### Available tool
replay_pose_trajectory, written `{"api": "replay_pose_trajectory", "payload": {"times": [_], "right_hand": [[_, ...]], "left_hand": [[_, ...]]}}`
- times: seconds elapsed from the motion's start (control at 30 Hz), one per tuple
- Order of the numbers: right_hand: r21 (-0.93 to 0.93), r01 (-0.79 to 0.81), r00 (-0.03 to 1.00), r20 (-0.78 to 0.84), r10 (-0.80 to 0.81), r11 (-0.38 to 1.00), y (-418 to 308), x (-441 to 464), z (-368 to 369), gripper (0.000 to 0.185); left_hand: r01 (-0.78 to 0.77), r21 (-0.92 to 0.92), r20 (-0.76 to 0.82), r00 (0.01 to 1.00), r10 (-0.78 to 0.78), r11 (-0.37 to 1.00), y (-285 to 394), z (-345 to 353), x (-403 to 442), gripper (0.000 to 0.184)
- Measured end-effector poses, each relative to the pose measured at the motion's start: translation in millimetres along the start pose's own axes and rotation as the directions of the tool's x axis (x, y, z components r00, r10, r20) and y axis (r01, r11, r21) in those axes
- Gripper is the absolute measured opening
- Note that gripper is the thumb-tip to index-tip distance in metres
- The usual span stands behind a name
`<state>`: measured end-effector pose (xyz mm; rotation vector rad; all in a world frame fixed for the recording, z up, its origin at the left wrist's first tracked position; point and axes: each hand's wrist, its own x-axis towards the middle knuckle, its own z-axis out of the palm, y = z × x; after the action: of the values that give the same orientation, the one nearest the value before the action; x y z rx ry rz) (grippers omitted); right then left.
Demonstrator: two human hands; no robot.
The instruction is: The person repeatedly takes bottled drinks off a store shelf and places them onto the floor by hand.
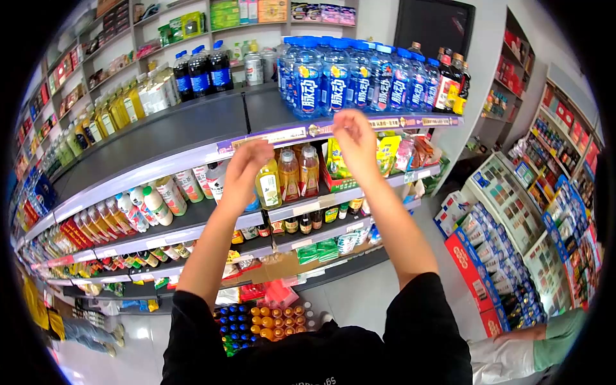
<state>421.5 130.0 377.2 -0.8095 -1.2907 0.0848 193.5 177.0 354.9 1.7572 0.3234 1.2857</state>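
Observation:
Both my arms reach toward the top shelf of a store rack. My left hand (249,165) is open, its fingers loosely bent and nothing seen in them, just in front of the shelf edge and left of a yellow-green drink bottle (269,185). My right hand (355,140) also looks empty, with curved fingers apart, before the printed price strip (301,133). Right behind it stand blue-capped blue drink bottles (308,80) in tight rows on the top shelf (266,115). Whether any fingertip touches the strip cannot be told.
Dark bottles with blue caps (201,74) stand further left on top. Lower shelves hold white bottles (156,204) and brown tea bottles (309,172). Packs of orange-capped bottles (277,321) sit on the floor by my body. People stand at lower left and lower right.

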Motion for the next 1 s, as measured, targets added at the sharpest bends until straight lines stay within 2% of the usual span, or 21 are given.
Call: {"api": "replay_pose_trajectory", "payload": {"times": [0.1, 0.2, 0.23, 0.27, 0.33, 0.37, 0.43, 0.47, 0.5, 0.53, 0.57, 0.63, 0.67, 0.7, 0.77, 0.83, 0.87, 0.9, 0.97, 1.0], "right_hand": [[-0.151, 0.214, 0.976, 0.061, -0.207, 0.965, -18, 56, 0, 0.02], [-0.311, 0.495, 0.869, 0.152, -0.471, 0.811, -31, 106, 7, 0.024], [-0.357, 0.559, 0.827, 0.184, -0.531, 0.748, -33, 120, 10, 0.026], [-0.343, 0.561, 0.826, 0.183, -0.533, 0.753, -31, 132, 14, 0.026], [-0.442, 0.636, 0.765, 0.253, -0.592, 0.633, -26, 154, 21, 0.029], [-0.432, 0.638, 0.764, 0.253, -0.594, 0.637, -23, 164, 23, 0.029], [-0.561, 0.633, 0.763, 0.337, -0.551, 0.534, -15, 178, 30, 0.033], [-0.616, 0.628, 0.764, 0.367, -0.531, 0.477, -10, 183, 34, 0.035], [-0.609, 0.63, 0.764, 0.371, -0.528, 0.483, -7, 188, 37, 0.035], [-0.663, 0.612, 0.783, 0.432, -0.448, 0.431, -5, 193, 39, 0.035], [-0.71, 0.598, 0.798, 0.483, -0.361, 0.371, -3, 197, 40, 0.035], [-0.723, 0.603, 0.792, 0.492, -0.362, 0.337, -4, 198, 42, 0.034], [-0.74, 0.612, 0.787, 0.539, -0.299, 0.278, -5, 200, 41, 0.032], [-0.751, 0.624, 0.78, 0.581, -0.233, 0.217, -5, 199, 41, 0.031], [-0.741, 0.636, 0.769, 0.587, -0.252, 0.216, 7, 202, 43, 0.029], [-0.698, 0.705, 0.653, 0.57, -0.499, 0.126, 0, 204, 43, 0.028], [-0.727, 0.668, 0.716, 0.57, -0.403, 0.159, -2, 195, 44, 0.027], [-0.719, 0.673, 0.716, 0.578, -0.392, 0.17, -4, 190, 43, 0.027], [-0.73, 0.619, 0.78, 0.53, -0.333, 0.29, -11, 178, 44, 0.024], [-0.68, 0.643, 0.766, 0.565, -0.306, 0.352, -39, 179, 50, 0.026]], "left_hand": [[-0.088, -0.03, -0.047, 0.995, 0.086, 0.996, 9, 15, 46, 0.03], [-0.182, 0.039, -0.077, 0.98, 0.184, 0.983, 12, 32, 92, 0.033], [-0.18, -0.017, -0.097, 0.979, 0.178, 0.983, 7, 38, 108, 0.033], [-0.207, 0.002, -0.123, 0.971, 0.205, 0.978, -1, 40, 125, 0.035], [-0.232, 0.031, -0.156, 0.96, 0.234, 0.972, -12, 50, 154, 0.037], [-0.239, 0.069, -0.219, 0.944, 0.248, 0.969, -16, 57, 165, 0.044], [-0.236, 0.11, -0.289, 0.922, 0.259, 0.965, -27, 66, 184, 0.051], [-0.22, 0.237, -0.326, 0.9, 0.291, 0.946, -33, 68, 192, 0.056], [-0.193, 0.36, -0.356, 0.876, 0.326, 0.913, -36, 70, 197, 0.06], [-0.174, 0.403, -0.366, 0.869, 0.333, 0.899, -38, 71, 200, 0.068], [-0.166, 0.405, -0.373, 0.868, 0.328, 0.899, -41, 74, 202, 0.068], [-0.127, 0.43, -0.401, 0.86, 0.315, 0.894, -51, 76, 204, 0.073], [-0.125, 0.426, -0.404, 0.859, 0.313, 0.896, -54, 77, 205, 0.077], [-0.171, 0.437, -0.39, 0.849, 0.357, 0.883, -54, 77, 206, 0.08], [-0.113, 0.513, -0.375, 0.862, 0.34, 0.851, -57, 77, 204, 0.077], [-0.154, 0.394, -0.369, 0.876, 0.31, 0.906, -56, 78, 211, 0.078], [-0.138, 0.417, -0.377, 0.873, 0.309, 0.898, -57, 77, 211, 0.079], [-0.119, 0.415, -0.388, 0.874, 0.294, 0.902, -58, 78, 210, 0.079], [-0.172, 0.323, -0.403, 0.865, 0.3, 0.931, -61, 80, 197, 0.088], [-0.097, 0.347, -0.443, 0.86, 0.254, 0.933, -53, 73, 188, 0.085]]}}
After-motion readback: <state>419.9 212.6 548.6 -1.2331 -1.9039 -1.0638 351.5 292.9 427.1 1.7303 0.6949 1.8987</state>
